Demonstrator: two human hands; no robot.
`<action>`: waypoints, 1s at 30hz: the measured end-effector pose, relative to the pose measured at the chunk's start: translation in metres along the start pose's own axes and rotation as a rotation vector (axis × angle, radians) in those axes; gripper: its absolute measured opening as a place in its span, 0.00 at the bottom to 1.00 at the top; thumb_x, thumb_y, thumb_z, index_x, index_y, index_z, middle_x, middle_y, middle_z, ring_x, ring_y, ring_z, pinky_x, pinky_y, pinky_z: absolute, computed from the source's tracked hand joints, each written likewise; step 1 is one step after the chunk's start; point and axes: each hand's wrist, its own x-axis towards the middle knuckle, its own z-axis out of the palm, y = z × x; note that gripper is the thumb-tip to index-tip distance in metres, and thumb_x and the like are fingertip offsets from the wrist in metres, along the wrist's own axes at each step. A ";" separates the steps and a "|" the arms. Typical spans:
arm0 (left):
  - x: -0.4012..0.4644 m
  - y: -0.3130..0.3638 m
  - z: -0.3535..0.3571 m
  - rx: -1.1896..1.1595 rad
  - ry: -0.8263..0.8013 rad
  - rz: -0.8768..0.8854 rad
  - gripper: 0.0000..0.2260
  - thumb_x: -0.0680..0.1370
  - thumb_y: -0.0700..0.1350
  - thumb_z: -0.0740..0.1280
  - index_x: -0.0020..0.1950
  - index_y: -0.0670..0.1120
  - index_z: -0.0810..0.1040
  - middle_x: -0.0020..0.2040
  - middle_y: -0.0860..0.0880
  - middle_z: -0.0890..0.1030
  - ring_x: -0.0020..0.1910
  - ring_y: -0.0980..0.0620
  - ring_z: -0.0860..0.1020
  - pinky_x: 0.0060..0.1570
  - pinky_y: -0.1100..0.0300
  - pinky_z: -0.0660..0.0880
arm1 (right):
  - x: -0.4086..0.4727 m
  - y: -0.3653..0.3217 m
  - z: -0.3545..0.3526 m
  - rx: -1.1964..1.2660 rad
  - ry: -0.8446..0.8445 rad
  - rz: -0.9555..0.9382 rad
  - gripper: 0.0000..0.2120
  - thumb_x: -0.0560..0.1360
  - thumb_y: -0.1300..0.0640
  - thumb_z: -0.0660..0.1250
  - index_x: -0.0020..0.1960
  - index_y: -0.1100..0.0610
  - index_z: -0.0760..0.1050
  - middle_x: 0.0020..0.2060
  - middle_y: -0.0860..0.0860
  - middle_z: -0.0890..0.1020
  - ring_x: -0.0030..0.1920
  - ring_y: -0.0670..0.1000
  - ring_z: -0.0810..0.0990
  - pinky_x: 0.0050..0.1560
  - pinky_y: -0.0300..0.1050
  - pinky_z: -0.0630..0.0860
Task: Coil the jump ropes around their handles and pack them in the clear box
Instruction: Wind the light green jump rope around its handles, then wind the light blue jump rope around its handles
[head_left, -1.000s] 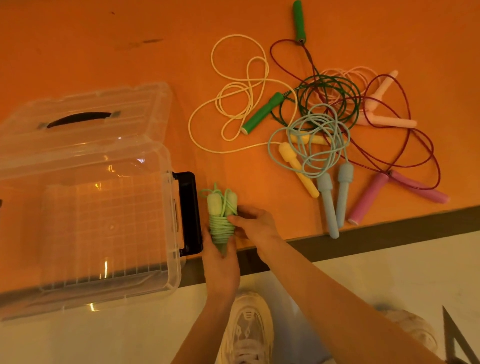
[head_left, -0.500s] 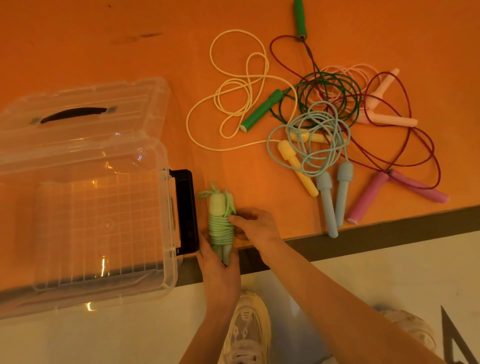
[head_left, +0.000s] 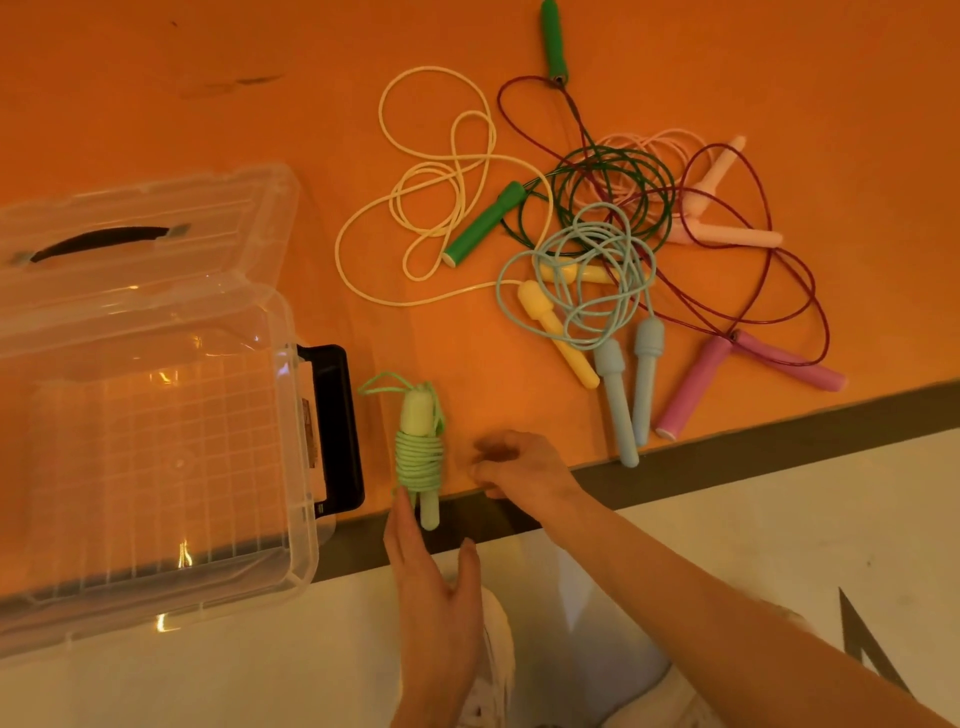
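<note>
A light green jump rope (head_left: 420, 452), coiled around its two handles, lies on the orange table near the front edge, just right of the clear box (head_left: 156, 597). My left hand (head_left: 434, 587) is below it with fingers spread, one fingertip touching the bundle's lower end. My right hand (head_left: 519, 467) rests on the table edge to the right of the bundle, fingers loosely curled and apart from it. The box stands open with its lid (head_left: 145, 228) folded back and nothing visible inside.
A tangled pile lies at centre right: a cream rope with yellow handles (head_left: 556, 332), a dark green rope with green handles (head_left: 485, 223), a blue rope (head_left: 615, 395), a maroon rope with pink handles (head_left: 696, 384), a pale pink rope (head_left: 727, 234). The box's black latch (head_left: 337, 426) faces the bundle.
Both hands have let go of the coiled green rope. It now lies on the table, the right hand has moved off to the right and the left hand has opened below it.
</note>
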 end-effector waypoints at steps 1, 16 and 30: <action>0.005 0.001 -0.001 0.017 0.009 0.034 0.34 0.79 0.38 0.65 0.78 0.53 0.50 0.77 0.56 0.51 0.69 0.65 0.54 0.65 0.64 0.57 | 0.001 0.001 0.004 0.005 0.005 -0.005 0.17 0.73 0.63 0.70 0.61 0.60 0.75 0.53 0.55 0.80 0.49 0.50 0.79 0.55 0.48 0.79; 0.020 -0.018 -0.005 0.144 0.071 0.202 0.35 0.77 0.33 0.65 0.77 0.53 0.51 0.78 0.55 0.49 0.73 0.68 0.49 0.67 0.72 0.53 | 0.007 -0.009 0.055 0.054 -0.108 -0.069 0.18 0.72 0.70 0.68 0.61 0.61 0.75 0.47 0.54 0.79 0.54 0.55 0.79 0.59 0.52 0.77; 0.016 -0.016 -0.006 0.117 0.075 0.116 0.34 0.77 0.36 0.66 0.78 0.50 0.53 0.77 0.55 0.51 0.72 0.62 0.54 0.68 0.60 0.57 | 0.018 0.004 0.040 0.003 -0.006 -0.035 0.22 0.72 0.67 0.67 0.65 0.58 0.72 0.55 0.56 0.80 0.51 0.52 0.78 0.57 0.49 0.77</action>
